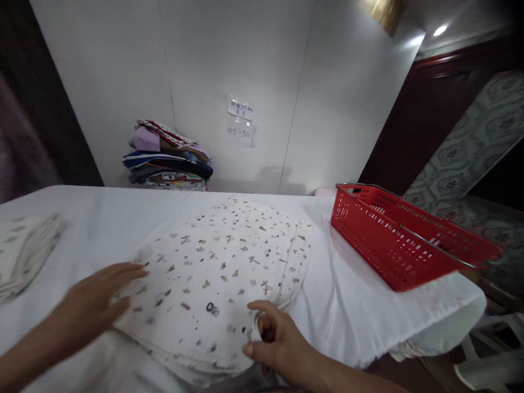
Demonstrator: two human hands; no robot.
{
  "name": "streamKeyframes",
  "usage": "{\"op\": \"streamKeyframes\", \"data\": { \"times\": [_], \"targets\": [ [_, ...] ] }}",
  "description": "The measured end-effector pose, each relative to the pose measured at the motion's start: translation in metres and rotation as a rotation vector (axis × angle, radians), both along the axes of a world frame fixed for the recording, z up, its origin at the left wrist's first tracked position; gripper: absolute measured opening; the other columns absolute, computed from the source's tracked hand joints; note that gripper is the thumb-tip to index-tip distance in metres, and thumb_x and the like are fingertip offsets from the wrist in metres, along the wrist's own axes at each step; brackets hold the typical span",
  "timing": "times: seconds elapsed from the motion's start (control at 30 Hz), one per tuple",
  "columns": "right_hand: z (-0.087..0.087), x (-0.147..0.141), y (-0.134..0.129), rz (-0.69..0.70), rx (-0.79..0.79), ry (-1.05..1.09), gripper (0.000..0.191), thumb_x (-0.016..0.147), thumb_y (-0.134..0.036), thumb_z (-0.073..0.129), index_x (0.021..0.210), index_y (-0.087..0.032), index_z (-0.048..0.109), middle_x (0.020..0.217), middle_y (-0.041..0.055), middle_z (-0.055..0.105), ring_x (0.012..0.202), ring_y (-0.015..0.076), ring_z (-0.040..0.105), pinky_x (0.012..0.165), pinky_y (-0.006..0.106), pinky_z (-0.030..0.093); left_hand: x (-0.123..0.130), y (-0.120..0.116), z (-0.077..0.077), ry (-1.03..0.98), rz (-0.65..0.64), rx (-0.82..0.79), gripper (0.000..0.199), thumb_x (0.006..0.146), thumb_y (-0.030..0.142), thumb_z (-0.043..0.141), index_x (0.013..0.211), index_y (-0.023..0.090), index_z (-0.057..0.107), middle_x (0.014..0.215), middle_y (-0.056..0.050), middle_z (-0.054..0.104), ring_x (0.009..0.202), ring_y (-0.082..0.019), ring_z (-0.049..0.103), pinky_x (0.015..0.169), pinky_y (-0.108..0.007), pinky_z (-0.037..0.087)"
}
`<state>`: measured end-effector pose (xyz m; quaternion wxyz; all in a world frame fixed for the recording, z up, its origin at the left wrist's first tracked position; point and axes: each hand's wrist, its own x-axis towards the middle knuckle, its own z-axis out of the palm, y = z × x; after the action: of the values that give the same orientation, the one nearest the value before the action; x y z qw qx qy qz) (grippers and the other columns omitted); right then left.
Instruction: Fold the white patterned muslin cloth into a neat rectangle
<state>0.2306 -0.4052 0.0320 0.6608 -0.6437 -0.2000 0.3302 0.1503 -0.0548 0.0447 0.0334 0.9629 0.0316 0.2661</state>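
Well, red bskt R of cloth.

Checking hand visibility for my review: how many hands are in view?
2. The left hand is at the left side of the cloth; the right hand is curled at its near right edge. No others show.

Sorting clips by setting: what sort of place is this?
Probably a textile or laundry workroom: patterned cloth spread on a white-covered table, and a stack of folded fabrics behind.
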Motion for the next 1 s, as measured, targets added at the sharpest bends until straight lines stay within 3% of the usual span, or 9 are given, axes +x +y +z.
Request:
{"op": "streamKeyframes", "data": {
  "times": [0.07,0.17,0.23,0.3,0.47,0.53,0.63,0.77,1.0],
  "targets": [
    [0.007,-0.001,0.000,-0.017,0.028,0.026,0.061,0.060,-0.036,0.077,0.113,-0.027,0.049,0.074,-0.0057,0.043,0.051,0.0062,0.041,0.038,0.017,0.040,0.000,-0.055,0.015,0.049,-0.229,-0.054,0.032,0.080,0.044,0.054,0.106,0.025,0.057,0.113,0.002,0.059,0.109,-0.022,0.048,0.097,-0.037,0.033],
    [0.012,-0.007,0.001,-0.032,0.066,0.012,0.058,0.062,-0.034,0.076,0.112,-0.025,0.048,0.072,-0.0061,0.044,0.052,0.0062,0.042,0.038,0.016,0.040,0.001,-0.138,0.028,0.349,-0.513,-0.203,0.041,0.071,0.047,0.064,0.105,0.025,0.055,0.105,-0.002,0.059,0.097,-0.021,0.051,0.090,-0.036,0.036],
    [0.013,-0.012,-0.001,-0.040,0.082,-0.014,0.056,0.065,-0.032,0.075,0.112,-0.024,0.047,0.071,-0.0067,0.046,0.050,0.0055,0.043,0.039,0.015,0.039,0.007,-0.177,0.026,0.476,-0.532,-0.285,0.033,0.069,0.043,0.066,0.092,0.022,0.055,0.093,-0.001,0.059,0.087,-0.021,0.051,0.081,-0.034,0.039],
    [0.014,-0.015,-0.007,-0.045,0.081,-0.027,0.055,0.066,-0.032,0.074,0.113,-0.025,0.046,0.069,-0.0073,0.048,0.047,0.0046,0.042,0.039,0.015,0.038,0.016,-0.198,0.016,0.509,-0.502,-0.307,0.023,0.072,0.033,0.061,0.089,0.020,0.053,0.089,-0.002,0.058,0.082,-0.020,0.051,0.075,-0.034,0.039],
    [0.024,0.023,-0.033,-0.031,-0.089,-0.067,0.040,0.077,-0.038,0.061,0.110,-0.019,0.050,0.056,-0.0069,0.055,0.034,0.0059,0.042,0.032,0.016,0.034,0.032,-0.202,-0.010,0.557,-0.578,-0.181,0.017,0.067,0.015,0.053,0.084,0.019,0.052,0.088,-0.003,0.059,0.080,-0.020,0.052,0.068,-0.031,0.038],
    [0.024,0.060,-0.040,-0.223,-0.167,-0.143,0.027,0.079,-0.032,0.059,0.100,-0.016,0.055,0.056,-0.0049,0.056,0.037,0.0073,0.048,0.033,0.016,0.035,0.033,-0.200,-0.013,0.569,-0.645,-0.127,0.018,0.064,0.013,0.053,0.080,0.019,0.051,0.087,-0.001,0.060,0.079,-0.019,0.052,0.066,-0.028,0.037],
    [0.018,0.120,-0.041,-0.429,-0.285,-0.004,0.015,0.076,-0.016,0.059,0.090,-0.015,0.054,0.071,0.0013,0.062,0.051,0.0104,0.059,0.042,0.019,0.045,0.032,-0.198,-0.011,0.575,-0.699,-0.103,0.016,0.062,0.012,0.053,0.076,0.020,0.049,0.085,0.000,0.060,0.078,-0.018,0.053,0.062,-0.026,0.035],
    [0.007,0.171,-0.031,-0.377,-0.327,0.140,0.005,0.077,-0.010,0.055,0.082,-0.011,0.055,0.065,0.0055,0.062,0.051,0.0142,0.061,0.049,0.026,0.052,0.030,-0.196,-0.008,0.580,-0.737,-0.117,0.019,0.061,0.011,0.053,0.077,0.020,0.050,0.087,0.002,0.061,0.080,-0.016,0.054,0.061,-0.024,0.034],
    [0.002,0.193,-0.018,-0.279,-0.301,0.340,0.019,0.087,-0.015,0.044,0.074,-0.009,0.056,0.061,0.0070,0.061,0.053,0.0127,0.061,0.053,0.022,0.053,0.029,-0.192,-0.009,0.522,-0.801,-0.133,0.015,0.061,0.011,0.053,0.072,0.020,0.047,0.081,0.004,0.060,0.075,-0.013,0.054,0.059,-0.023,0.032]
  ]
}}
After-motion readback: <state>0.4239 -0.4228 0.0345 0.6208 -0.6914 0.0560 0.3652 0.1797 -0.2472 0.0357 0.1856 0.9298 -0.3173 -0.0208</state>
